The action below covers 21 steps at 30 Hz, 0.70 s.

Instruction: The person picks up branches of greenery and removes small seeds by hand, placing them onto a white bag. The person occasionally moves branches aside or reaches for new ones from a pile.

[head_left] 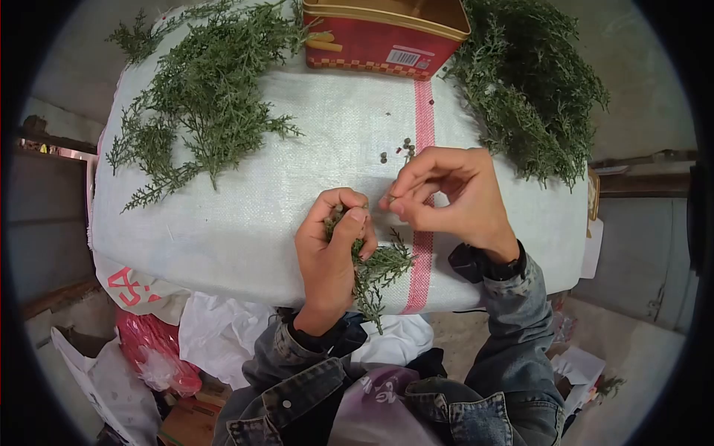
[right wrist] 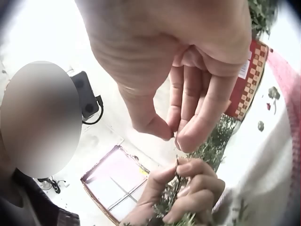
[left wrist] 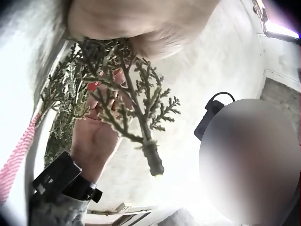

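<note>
My left hand (head_left: 331, 241) grips a green cypress-like sprig (head_left: 383, 271), its leafy end hanging below the palm. In the left wrist view, the cut woody stem of the sprig (left wrist: 153, 157) shows below the hand. Just right of the left fingertips, my right hand (head_left: 457, 197) pinches a tiny bit between thumb and forefinger; its kind is too small to tell. A narrow gap separates the two hands in the right wrist view. Beyond them, several small round dark cones (head_left: 407, 145) lie on the white woven sack (head_left: 312, 160).
A red tin box (head_left: 364, 48) with a gold rim stands at the back of the sack. Leafy branches (head_left: 201, 97) lie to its left, and a denser pile of branches (head_left: 532, 89) to its right. A red plastic bag (head_left: 156, 349) sits below at left.
</note>
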Tool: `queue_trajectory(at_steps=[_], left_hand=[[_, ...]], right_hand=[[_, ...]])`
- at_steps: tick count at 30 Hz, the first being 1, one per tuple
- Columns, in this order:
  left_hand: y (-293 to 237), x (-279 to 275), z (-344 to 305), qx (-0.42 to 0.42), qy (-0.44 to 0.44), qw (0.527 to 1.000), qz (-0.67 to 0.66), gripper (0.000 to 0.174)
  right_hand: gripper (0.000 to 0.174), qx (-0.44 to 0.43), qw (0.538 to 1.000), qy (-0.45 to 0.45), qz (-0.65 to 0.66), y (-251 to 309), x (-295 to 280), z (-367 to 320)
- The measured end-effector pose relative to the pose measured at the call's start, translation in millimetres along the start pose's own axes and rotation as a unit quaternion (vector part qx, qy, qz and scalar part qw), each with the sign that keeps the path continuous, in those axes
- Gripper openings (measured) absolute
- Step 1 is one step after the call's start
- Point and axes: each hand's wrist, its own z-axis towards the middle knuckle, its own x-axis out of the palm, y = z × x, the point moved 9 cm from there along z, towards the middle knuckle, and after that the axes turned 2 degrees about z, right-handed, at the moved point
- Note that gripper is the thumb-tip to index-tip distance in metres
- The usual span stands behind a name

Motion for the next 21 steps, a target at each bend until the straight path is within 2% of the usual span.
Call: queue_trajectory(at_steps=[3,6,11,14,15,18,20,21], left_hand=[[3,-3,-3,0.006,-0.030,1.000,-0.002,0.007],[7,2,-4,0.014,0.015,1.000,0.013,0.006],[7,3,-3,0.023,0.020,1.000,0.002,0.005],[3,1,-2,0.069,-0.046,0.997,0.000,0.004],[6,5,-2,0.066,-0.043,0.997,0.002,0.004],[7,2,-2,0.084,-0.113,0.990,-0.031,0.004],[3,0,0,0.075,-0.110,0.991,-0.019,0.004],[0,0,3,0.070,-0.105,0.992,-0.011,0.004]], right_hand=[[0.009,0.002,0.999,-0.001,0.037,-6,9,-2],[0.009,-0.008,0.999,0.002,0.047,-11,16,-1],[0.011,0.011,0.996,-0.007,0.084,-14,23,0],[0.011,0.059,0.991,-0.023,0.122,-23,27,1],[0.011,0.084,0.986,-0.032,0.142,-28,27,0],[0.012,0.074,0.983,-0.040,0.163,-30,25,1],[0.012,0.073,0.981,-0.046,0.176,-32,21,0],[0.012,0.042,0.990,-0.068,0.118,-27,9,3]])
